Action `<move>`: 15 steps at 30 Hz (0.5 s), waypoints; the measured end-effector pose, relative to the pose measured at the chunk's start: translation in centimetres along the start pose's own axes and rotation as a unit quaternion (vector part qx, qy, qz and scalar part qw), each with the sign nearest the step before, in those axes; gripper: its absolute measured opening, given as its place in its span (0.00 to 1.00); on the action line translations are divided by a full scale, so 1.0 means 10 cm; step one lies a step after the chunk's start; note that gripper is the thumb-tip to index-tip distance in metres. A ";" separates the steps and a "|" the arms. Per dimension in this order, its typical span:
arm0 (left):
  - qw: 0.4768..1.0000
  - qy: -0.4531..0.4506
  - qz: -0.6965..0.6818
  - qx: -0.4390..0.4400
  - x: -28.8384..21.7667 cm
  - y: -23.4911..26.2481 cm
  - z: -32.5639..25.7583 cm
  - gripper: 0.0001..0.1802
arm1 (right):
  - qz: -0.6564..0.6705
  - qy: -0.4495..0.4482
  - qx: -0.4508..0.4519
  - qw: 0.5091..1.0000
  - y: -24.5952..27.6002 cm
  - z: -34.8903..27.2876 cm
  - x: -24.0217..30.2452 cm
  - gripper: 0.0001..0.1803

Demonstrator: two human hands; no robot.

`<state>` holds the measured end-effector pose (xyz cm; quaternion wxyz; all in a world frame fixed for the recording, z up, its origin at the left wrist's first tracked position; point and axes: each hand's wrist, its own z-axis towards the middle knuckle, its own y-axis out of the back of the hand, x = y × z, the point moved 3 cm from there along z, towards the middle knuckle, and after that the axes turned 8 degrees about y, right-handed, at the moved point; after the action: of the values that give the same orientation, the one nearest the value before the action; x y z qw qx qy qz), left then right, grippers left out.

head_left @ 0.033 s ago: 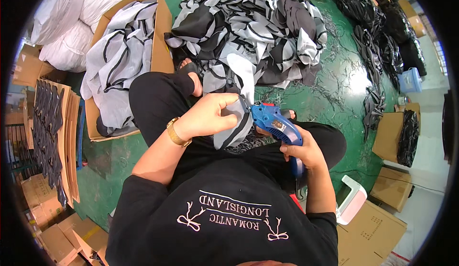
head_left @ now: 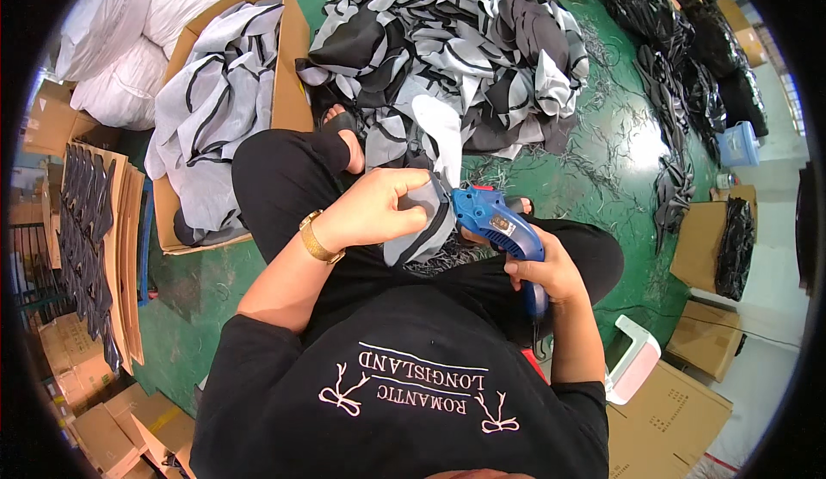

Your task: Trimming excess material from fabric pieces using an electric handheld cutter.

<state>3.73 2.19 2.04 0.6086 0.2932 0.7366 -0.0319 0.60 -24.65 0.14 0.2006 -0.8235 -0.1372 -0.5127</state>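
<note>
My right hand is wrapped round the handle of a blue electric fabric cutter, its head pointing up and left. Between thumb and fingers, my left hand pinches a grey and white cloth piece with black bands. The cutter's head meets the cloth's right edge, above my lap. A pale end of cloth stretches away beyond the cutter's tip. The blade itself is too small to make out.
A large heap of grey, white and black cloth lies ahead on the green floor, thin scraps strewn beside it. At left stands a cardboard box filled with cloth. Black bags line the right side. A pinkish-white stool stands near right.
The pale end of cloth beyond the cutter has shifted slightly to the right. Both hands and the cutter have hardly moved.
</note>
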 end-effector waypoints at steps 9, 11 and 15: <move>0.998 -0.018 -0.064 -0.007 0.09 0.04 0.05 0.10 | 0.123 0.067 0.005 0.990 -0.04 0.31 0.06 0.23; 0.988 0.012 -0.151 -0.026 0.23 0.06 0.09 0.18 | 0.115 0.092 -0.039 0.988 -0.02 0.32 0.12 0.25; 0.967 -0.006 -0.237 -0.092 0.29 0.37 0.20 0.19 | 0.150 0.136 -0.094 0.975 0.19 0.26 0.15 0.24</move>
<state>7.01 5.59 0.01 0.6125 0.0530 0.7811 -0.1091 4.18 -25.09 0.10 0.2132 -0.7727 0.0649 -0.5944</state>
